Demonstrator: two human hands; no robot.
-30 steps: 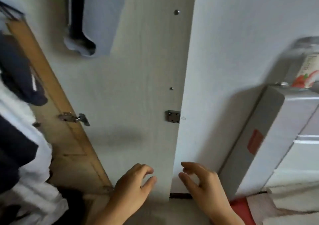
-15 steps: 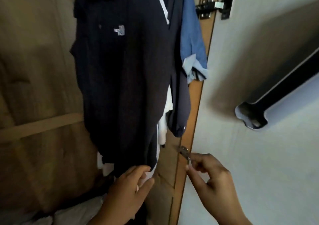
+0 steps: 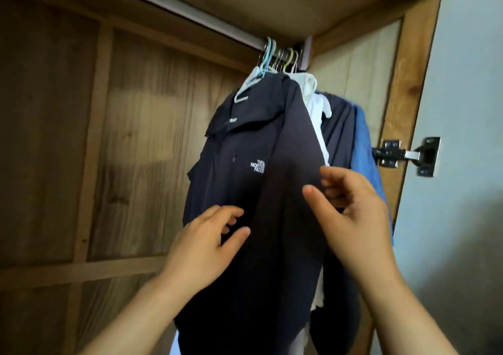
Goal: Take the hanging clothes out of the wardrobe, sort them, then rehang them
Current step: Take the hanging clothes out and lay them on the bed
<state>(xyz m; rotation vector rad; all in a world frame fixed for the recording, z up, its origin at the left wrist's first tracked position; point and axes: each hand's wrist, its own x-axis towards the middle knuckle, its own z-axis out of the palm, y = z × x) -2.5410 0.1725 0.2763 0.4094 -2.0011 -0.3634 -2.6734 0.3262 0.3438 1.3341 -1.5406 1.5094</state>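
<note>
rail (image 3: pixel 190 14) bare along its left stretch with open room down to the wardrobe back panel (image 3: pixel 136 150), right end packed with hangers (image 3: pixel 280 55) and clothes, navy jacket (image 3: pixel 261 191) frontmost, door hinge (image 3: pixel 405 154) juts at right frame

Head view, angled upward, close to wardrobe (image 3: pixel 405 104)

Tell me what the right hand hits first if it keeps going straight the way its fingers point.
Most likely the navy jacket: the right hand points up and left at its front panel, seemingly just short of the fabric, though depth is hard to judge from this one view.
</note>
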